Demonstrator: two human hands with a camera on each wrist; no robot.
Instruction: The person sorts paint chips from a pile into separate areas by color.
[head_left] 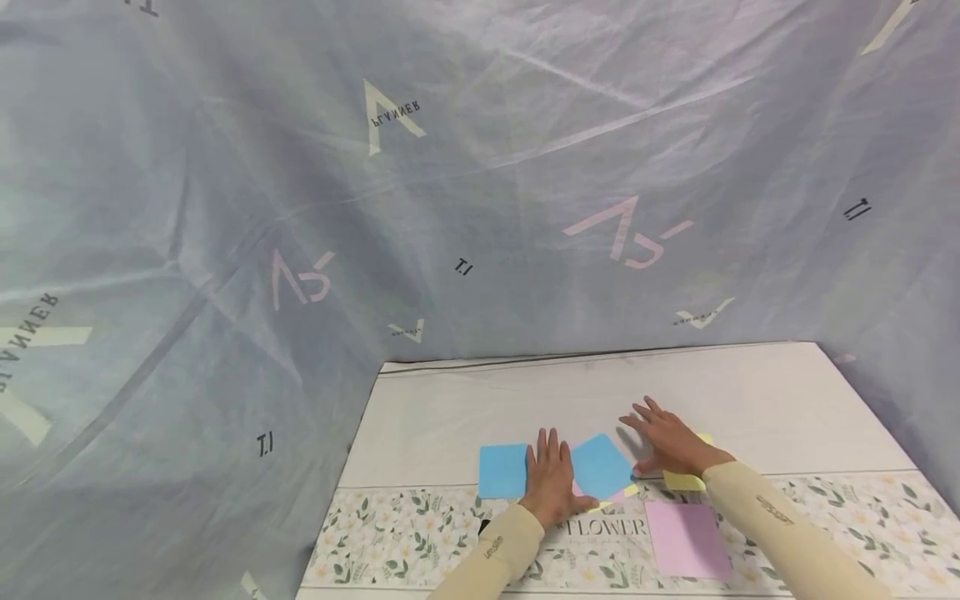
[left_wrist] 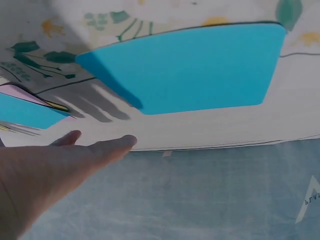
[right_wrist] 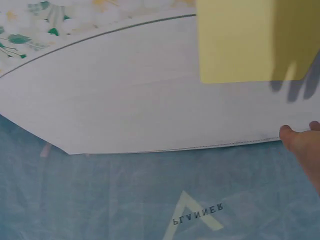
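My left hand (head_left: pixel 551 479), fingers straight and thumb out to the side, is between a blue paper square (head_left: pixel 501 472) and a stack topped by a tilted blue square (head_left: pixel 602 467). Pink and yellow edges stick out beneath that top sheet. In the left wrist view the left hand (left_wrist: pixel 65 165) casts a finger shadow on the table near the blue square (left_wrist: pixel 190 67). My right hand (head_left: pixel 670 439) is spread over the table, right of the stack and partly covering a yellow square (head_left: pixel 682 482). In the right wrist view, finger shadows fall across the yellow square (right_wrist: pixel 240 40). Neither hand holds anything.
A pink square (head_left: pixel 688 540) lies nearer, below the yellow one. The white table (head_left: pixel 465 400) has a flower-print band (head_left: pixel 412 533) with the word FLOWER. A small black item (head_left: pixel 483 526) shows beside the left wrist. Grey-blue printed cloth (head_left: pixel 480 208) hangs behind and at the sides.
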